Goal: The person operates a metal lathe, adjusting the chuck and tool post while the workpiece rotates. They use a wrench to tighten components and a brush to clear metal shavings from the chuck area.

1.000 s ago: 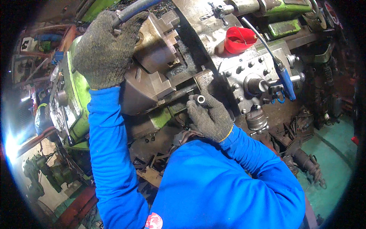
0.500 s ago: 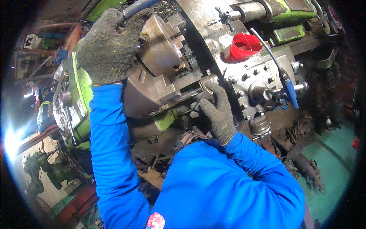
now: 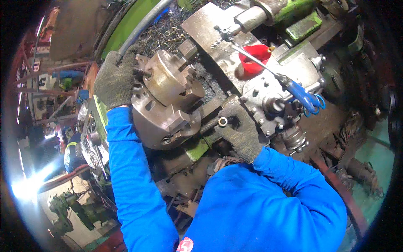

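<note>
- A hollow, bright-rimmed tube (image 3: pixel 222 122) is held in the curled right hand (image 3: pixel 242 133).
- Beside the half-curled left hand (image 3: pixel 115 80) (grip cannot be told), a brownish chuck (image 3: pixel 161 84) is seen.

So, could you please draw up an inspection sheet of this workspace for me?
Surface: machine's metal top, stained; a red container stands on it.
Things at hand: large metal chuck; tubular metal piece, open end showing.
Clutter: metal shavings heaped behind the chuck.
Grips: left grip at the chuck's edge, beside a grey tube, fingers partly hidden; right grip around the tubular metal piece.
Cables: blue coiled line beside a blue-handled tool.
Surroundings: green floor right, bright glare left.
</note>
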The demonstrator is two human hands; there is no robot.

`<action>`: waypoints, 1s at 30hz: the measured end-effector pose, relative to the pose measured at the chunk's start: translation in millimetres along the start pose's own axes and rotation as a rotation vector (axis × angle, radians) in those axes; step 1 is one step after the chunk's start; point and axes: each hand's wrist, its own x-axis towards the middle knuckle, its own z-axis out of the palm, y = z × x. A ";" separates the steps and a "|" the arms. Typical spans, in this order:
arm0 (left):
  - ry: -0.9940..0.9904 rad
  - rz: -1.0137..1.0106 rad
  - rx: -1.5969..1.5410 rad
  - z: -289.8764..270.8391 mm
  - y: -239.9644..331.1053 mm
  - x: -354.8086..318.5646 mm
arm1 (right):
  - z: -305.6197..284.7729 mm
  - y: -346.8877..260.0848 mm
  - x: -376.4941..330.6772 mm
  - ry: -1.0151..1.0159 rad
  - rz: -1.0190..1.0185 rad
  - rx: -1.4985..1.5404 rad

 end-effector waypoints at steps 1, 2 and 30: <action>0.029 0.031 0.068 1.3 -8.1 2.3 | -0.9 0.2 -2.8 -0.012 0.002 0.013; 0.025 0.028 0.080 2.1 -10.3 4.1 | -2.3 0.4 -4.7 -0.019 0.002 0.026; 0.286 0.171 -0.018 -14.8 28.0 -42.4 | 54.1 -11.3 60.1 0.386 -0.122 0.032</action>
